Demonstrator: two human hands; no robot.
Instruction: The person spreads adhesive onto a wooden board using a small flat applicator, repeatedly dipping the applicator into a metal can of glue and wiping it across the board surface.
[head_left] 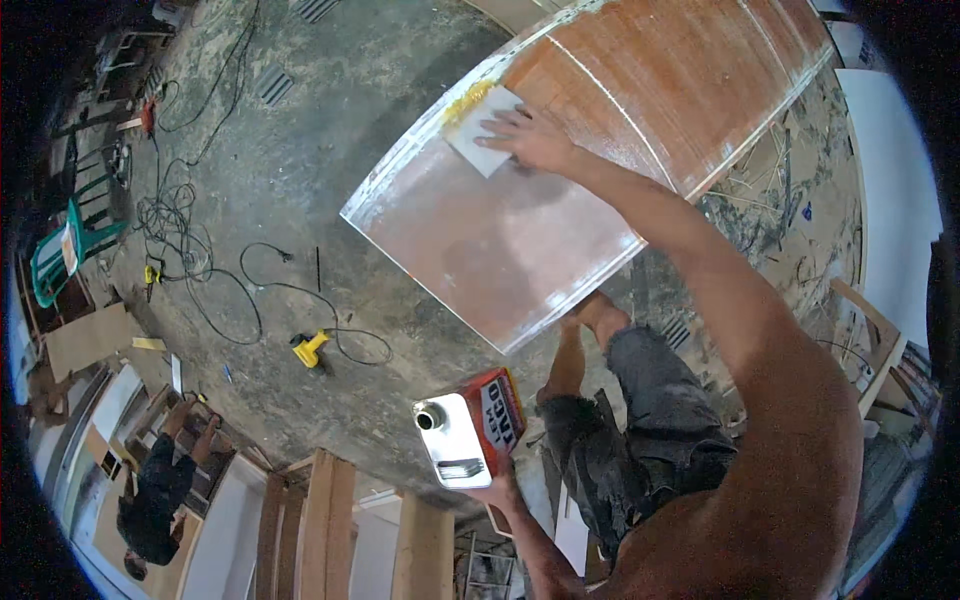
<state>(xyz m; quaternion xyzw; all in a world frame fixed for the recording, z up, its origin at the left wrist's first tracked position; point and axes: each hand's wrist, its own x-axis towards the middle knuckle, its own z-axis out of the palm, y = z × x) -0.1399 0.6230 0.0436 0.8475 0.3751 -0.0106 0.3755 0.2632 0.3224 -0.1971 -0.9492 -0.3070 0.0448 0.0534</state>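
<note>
A wide, curved-edge board [480, 255] stretches from the middle to the far right, its near part glossy and its far part reddish brown. My right hand [540, 140] holds a flat white square sheet [477, 150] against it, fingers spread over the sheet's top. Along the sheet's far left edge lies a thick yellow smear [470, 102], which looks like glue. Low in the middle, my left hand [497, 485] grips a rectangular metal can [497, 410] by its lower end. The can is tilted, with red sides, a silver top and an uncapped round spout.
A yellow power tool [311, 349] with a cord lies on the concrete floor, left of the board. Tangled cables [180, 225] and a green chair [75, 250] are farther left. Another person [155, 500] works at lower left. Wooden planks [325, 510] stand near below. Wood scraps litter the right.
</note>
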